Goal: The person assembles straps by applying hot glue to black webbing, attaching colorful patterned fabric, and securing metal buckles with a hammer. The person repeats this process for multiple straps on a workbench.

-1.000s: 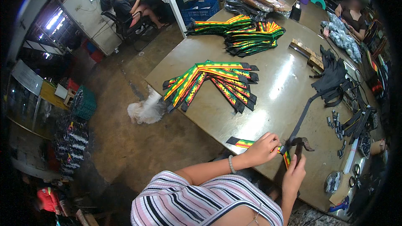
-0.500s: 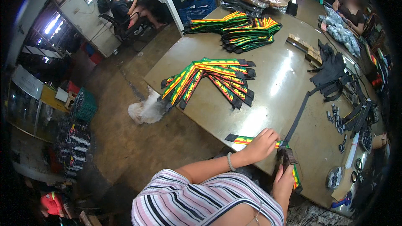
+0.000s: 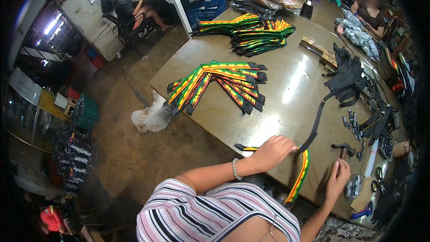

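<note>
Left hand (image 3: 277, 152) pinches the striped strap (image 3: 303, 170), which arches over the tabletop (image 3: 286, 112) edge: seemingly light, pliable, best held flat near its bend. Right hand (image 3: 338, 177) is closed round a hammer (image 3: 343, 147).

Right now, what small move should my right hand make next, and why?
I'd perhaps lay the dark-headed hammer on the glossy brown tabletop: your right hand holds it clear of the red, yellow and green fabric strip, which overhangs the edge with only your left hand on it.
</note>
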Motion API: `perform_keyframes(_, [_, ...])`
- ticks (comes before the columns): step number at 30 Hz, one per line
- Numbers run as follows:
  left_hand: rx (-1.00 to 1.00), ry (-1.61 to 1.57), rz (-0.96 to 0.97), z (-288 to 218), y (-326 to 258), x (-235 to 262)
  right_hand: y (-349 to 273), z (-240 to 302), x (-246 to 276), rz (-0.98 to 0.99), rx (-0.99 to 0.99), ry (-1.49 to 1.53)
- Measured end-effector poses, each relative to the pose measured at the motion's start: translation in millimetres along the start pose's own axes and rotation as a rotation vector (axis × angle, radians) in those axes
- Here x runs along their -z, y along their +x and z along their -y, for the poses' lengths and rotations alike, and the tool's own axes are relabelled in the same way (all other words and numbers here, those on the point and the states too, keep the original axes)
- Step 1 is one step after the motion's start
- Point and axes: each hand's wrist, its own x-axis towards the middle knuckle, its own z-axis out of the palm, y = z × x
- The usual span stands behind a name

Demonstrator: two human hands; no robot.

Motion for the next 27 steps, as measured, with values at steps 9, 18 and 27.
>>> perform_keyframes(9, [0.537,-0.602,0.071,-20,21,-18,16,109,-74,0.191,-0.375,1.519])
perform_keyframes(18, [-0.123,0.149,-0.066,-26,38,3,25,67,-32,0.463,-0.285,1.047])
perform_keyframes(27, [0.228,-0.346,0.310,-8,25,-4,32,51,-33,0.927,-0.371,1.088])
